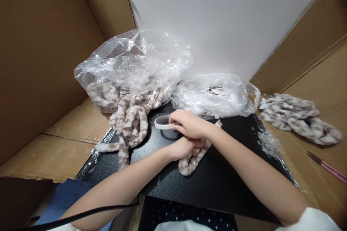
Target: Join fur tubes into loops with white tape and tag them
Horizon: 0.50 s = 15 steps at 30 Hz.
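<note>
My left hand [187, 148] is closed around a fluffy white-and-brown plush strip [189, 166], which is bent into a loop on the black tabletop. One end of that strip sticks out past my right wrist. My right hand [185, 121] crosses over the left and pinches a thin white ring-shaped band [162, 126] by its right side. The band is held just above the table, and its exact kind cannot be made out. My right wrist partly covers the left fingers. Several more plush strips [132, 122] lie coiled to the left.
A large clear plastic bag [135, 54] holding plush strips stands at the back left. Another plastic bag [214, 94] with white contents lies behind my hands. At right are a plush bundle [300, 115] and a pink-handled tool [329, 169]. Cardboard walls [48, 36] flank the table [230, 180].
</note>
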{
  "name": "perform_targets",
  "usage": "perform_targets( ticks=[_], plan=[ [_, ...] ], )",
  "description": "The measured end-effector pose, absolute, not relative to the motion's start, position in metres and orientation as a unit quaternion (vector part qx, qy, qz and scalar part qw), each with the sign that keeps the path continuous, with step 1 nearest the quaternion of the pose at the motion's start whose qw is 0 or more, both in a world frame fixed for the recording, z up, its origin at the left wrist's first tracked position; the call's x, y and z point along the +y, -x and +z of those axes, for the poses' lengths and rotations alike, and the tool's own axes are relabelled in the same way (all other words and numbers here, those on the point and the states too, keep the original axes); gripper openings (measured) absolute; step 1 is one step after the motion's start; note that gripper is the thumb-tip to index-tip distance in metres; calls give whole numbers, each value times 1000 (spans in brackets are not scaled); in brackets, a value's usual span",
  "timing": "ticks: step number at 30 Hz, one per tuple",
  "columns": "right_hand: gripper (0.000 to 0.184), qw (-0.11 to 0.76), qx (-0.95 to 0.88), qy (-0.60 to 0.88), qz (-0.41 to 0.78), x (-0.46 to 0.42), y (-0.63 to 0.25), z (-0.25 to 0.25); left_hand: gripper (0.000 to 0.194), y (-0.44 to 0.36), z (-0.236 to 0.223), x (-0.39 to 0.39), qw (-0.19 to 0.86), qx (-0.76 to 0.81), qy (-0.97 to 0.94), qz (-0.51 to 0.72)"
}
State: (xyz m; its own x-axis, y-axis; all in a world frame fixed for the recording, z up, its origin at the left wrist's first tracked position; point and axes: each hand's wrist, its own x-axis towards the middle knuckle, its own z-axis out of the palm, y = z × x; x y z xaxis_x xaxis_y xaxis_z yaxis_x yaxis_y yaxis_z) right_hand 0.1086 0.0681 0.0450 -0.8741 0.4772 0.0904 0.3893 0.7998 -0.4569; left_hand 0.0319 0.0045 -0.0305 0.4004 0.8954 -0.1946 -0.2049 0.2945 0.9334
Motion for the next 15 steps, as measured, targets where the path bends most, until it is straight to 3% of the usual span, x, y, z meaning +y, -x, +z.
perform_targets(
  ticks=[5, 8, 11, 15],
  plan=[
    [9, 262, -850, 312, 335, 53, -174, 58, 13, -30, -29, 10, 701, 388, -429, 418],
    [11, 314, -810, 340, 359, 41, -202, 51, 19, -18, -25, 18, 654, 412, -415, 480],
    [13, 318, -796, 352, 375, 35, -216, 37, 35, -5, -17, 23, 523, 452, -511, 511],
    [15, 342, -779, 343, 398, 35, -219, 14, 31, 1, -7, 22, 317, 395, -778, 372]
  ],
)
